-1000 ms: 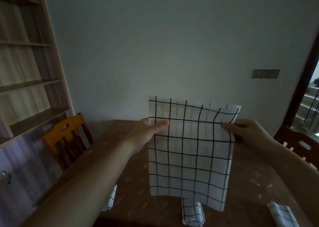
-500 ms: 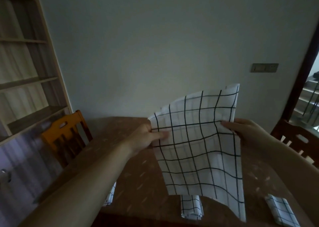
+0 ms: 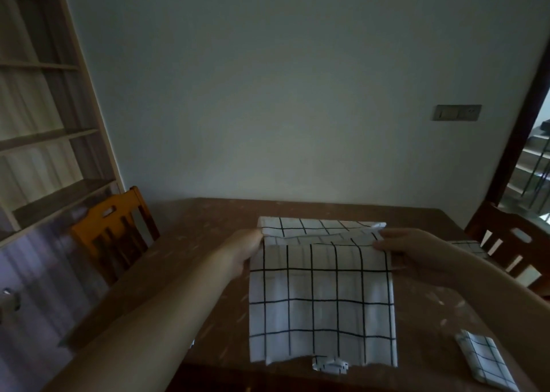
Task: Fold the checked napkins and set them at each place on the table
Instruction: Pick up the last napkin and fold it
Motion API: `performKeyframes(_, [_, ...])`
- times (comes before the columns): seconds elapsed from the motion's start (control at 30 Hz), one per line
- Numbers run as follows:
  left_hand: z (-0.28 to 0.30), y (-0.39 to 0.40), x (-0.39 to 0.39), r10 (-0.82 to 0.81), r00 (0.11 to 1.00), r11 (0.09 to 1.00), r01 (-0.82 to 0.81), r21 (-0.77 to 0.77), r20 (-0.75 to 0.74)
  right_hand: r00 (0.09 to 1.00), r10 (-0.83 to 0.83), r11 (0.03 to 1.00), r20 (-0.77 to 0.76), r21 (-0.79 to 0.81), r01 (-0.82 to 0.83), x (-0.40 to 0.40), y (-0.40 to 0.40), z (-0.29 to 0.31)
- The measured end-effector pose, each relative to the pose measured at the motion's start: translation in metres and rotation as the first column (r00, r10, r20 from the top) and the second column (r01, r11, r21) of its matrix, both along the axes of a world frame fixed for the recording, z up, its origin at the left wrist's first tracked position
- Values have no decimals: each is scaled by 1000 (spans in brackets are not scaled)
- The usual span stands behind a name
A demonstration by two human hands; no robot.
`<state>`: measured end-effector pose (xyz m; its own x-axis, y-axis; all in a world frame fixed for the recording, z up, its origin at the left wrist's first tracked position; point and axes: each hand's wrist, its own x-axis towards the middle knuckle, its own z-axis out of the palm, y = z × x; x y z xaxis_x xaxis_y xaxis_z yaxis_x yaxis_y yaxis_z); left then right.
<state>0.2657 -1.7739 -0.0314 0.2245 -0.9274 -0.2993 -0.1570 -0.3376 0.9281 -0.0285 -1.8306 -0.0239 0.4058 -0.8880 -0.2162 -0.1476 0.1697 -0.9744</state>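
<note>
A white napkin with a black check (image 3: 323, 299) lies spread on the brown wooden table (image 3: 190, 260), its far edge folded over toward me. My left hand (image 3: 245, 250) pinches the napkin's far left corner. My right hand (image 3: 416, 253) pinches its far right corner. A folded checked napkin (image 3: 485, 363) lies at the near right of the table. Another folded one (image 3: 330, 365) peeks out under the spread napkin's near edge. A third folded one (image 3: 468, 246) shows at the right edge, behind my right wrist.
An orange wooden chair (image 3: 111, 231) stands at the table's left side and a dark wooden chair (image 3: 515, 245) at its right. A tall shelf unit (image 3: 38, 129) fills the left wall. A plain wall rises behind the table, with a stairway doorway at the far right.
The napkin was held up in the air by both hands. It has come down flat onto the table, with its top edge folded over. Both hands still grip the corners.
</note>
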Motion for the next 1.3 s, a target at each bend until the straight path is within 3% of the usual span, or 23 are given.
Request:
performKeyframes(0.13, [-17,2,4,-27,987,995,41,88,-161,984,-180,984,-16,-19,179,0,-7,-14])
performKeyframes(0.23, [-22,4,2,-54,938,996,75,49,-343,975,-215,975,-54,-66,212,1,-7,-24])
performKeyframes(0.3, [-25,5,3,-56,928,998,58,-6,-368,959,-272,959,-79,-102,263,1,-6,-27])
performKeyframes(0.47, [-27,7,1,-47,993,986,29,-163,-106,924,-344,918,-165,-265,295,-3,-6,-31])
performKeyframes(0.57, [-24,8,0,-41,999,966,47,-255,32,908,-396,869,-139,-376,321,-4,-1,-29])
performKeyframes(0.9, [-23,7,-1,30,1000,972,-31,-232,-6,900,-429,735,-78,-610,297,-1,14,-19])
performKeyframes(1.07, [-23,10,-4,74,993,952,-44,-303,90,904,-428,681,-10,-661,316,0,16,-21])
performKeyframes(1.3, [-11,17,2,35,910,862,182,-474,413,865,-469,591,-177,-791,159,-8,23,-12])
